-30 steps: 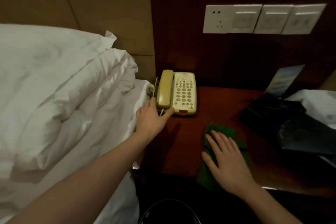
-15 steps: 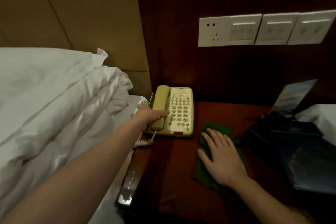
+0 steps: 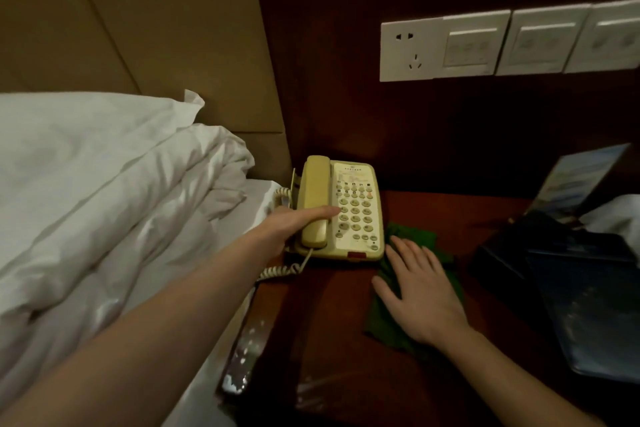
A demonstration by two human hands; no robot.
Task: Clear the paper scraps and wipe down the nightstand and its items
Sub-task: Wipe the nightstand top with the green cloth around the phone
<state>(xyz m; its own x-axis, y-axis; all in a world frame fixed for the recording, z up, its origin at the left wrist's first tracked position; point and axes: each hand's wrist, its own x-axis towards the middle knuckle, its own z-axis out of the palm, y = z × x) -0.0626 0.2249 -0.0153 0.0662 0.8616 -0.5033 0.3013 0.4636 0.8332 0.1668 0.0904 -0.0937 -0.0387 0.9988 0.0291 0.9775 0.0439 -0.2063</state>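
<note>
The left hand (image 3: 294, 222) wraps around the handset (image 3: 314, 201) of the phone (image 3: 356, 211) at the back left of the nightstand (image 3: 332, 305). Just right of the phone, the right hand (image 3: 420, 291) lies flat, fingers straight, on the green cloth (image 3: 412, 243). The wiping step looks underway; next probably calls for lifting the handset and wiping the phone.

No text is showing up legibly anywhere. The telephone (image 3: 341, 208) is carrying a printed line above its keypad and small marks beside the keys, but all of it is blurring past reading. The wall switch plates (image 3: 512, 42) are showing faint symbols that cannot be made out, and the leaning card (image 3: 575, 180) is showing only a picture.
</note>
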